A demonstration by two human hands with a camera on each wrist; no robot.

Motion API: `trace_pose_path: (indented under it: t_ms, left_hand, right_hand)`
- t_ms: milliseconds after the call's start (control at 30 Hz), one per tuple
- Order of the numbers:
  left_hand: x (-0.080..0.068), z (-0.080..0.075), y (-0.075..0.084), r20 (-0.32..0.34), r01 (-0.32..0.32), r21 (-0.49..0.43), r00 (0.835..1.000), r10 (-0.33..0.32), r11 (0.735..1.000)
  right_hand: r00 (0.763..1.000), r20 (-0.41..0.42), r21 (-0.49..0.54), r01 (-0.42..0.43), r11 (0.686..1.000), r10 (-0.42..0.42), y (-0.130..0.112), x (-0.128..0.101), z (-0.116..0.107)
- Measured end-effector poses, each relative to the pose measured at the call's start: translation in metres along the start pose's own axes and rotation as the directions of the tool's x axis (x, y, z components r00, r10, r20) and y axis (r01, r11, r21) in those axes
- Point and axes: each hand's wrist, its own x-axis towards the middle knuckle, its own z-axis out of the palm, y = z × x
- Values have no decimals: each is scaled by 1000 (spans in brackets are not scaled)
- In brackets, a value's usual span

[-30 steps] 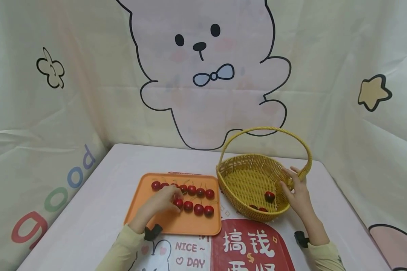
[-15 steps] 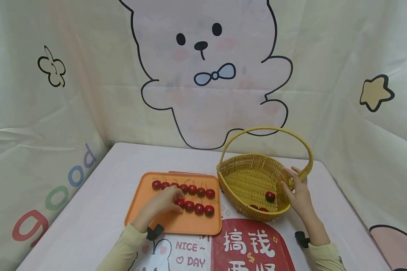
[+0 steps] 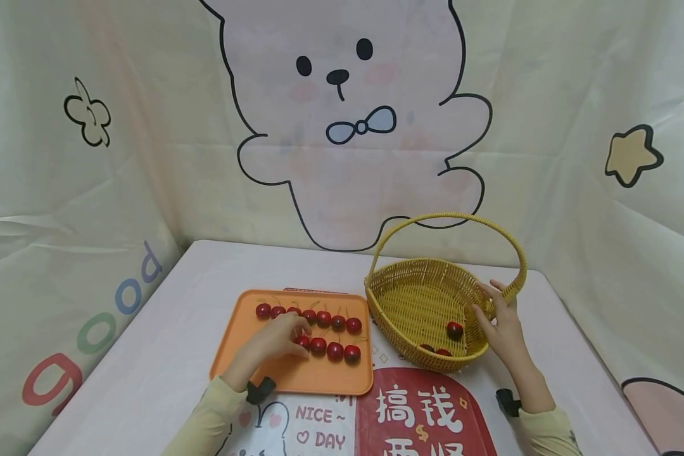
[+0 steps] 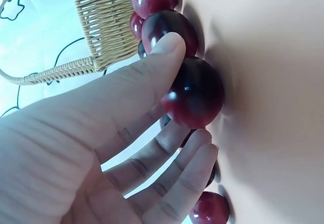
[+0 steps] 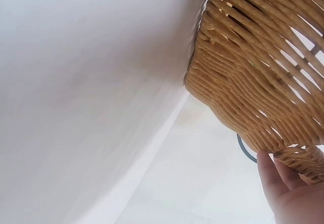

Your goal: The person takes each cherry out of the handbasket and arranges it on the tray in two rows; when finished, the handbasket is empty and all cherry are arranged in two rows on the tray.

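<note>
Figure: cherries sorted between tray and basket, described outward from the orange tray (image 3: 262,373), the landmark lying at the near centre of the table (image 3: 165,342).

Nearest, the left hand (image 3: 273,339) rests on the tray. Its fingers curl around the leftmost cherry (image 4: 195,92) of the front row, thumb on one side and fingertips beneath, as the left wrist view shows; the fruit sits on the tray surface, pinched but not lifted. Just right of it on the tray lie the other front-row cherries (image 3: 335,351), touching one another, with a second row (image 3: 310,315) behind.

Right of the tray, just beside its edge, stands the wicker basket (image 3: 410,297), with a few cherries (image 3: 455,329) inside. The right hand (image 3: 501,323) grasps its far-side rim where the handle (image 3: 450,218) joins, fingers hooked over the weave.

Behind the tray hangs a cloth backdrop (image 3: 348,126) with a cartoon bear.

Handling note: the pinch should probably stay light and centred on the round body, lifting straight up so that the touching neighbours are not rolled; the steadying hold on the basket should keep it from sliding.
</note>
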Motion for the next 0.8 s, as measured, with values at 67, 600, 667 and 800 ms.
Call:
trace_pose_path:
  t_ms: [67, 600, 667, 800]
  left_hand:
    - [0, -1, 1, 0, 4, 2, 1000, -4, 1000]
    - [3, -2, 26, -46, -135, 13, 990, 135, 991]
    - [6, 2, 31, -53, -139, -9, 989, 138, 990]
    - [12, 11, 41, -71, -162, -17, 984, 161, 987]
  right_hand:
    - [1000, -2, -1, 3, 1000, -3, 0, 0, 0]
    - [1000, 5, -4, -21, 1000, 21, -1, -1, -2]
    - [1000, 8, -4, -25, 1000, 25, -1, 0, -1]
    - [999, 12, -2, -33, 999, 33, -1, 0, 0]
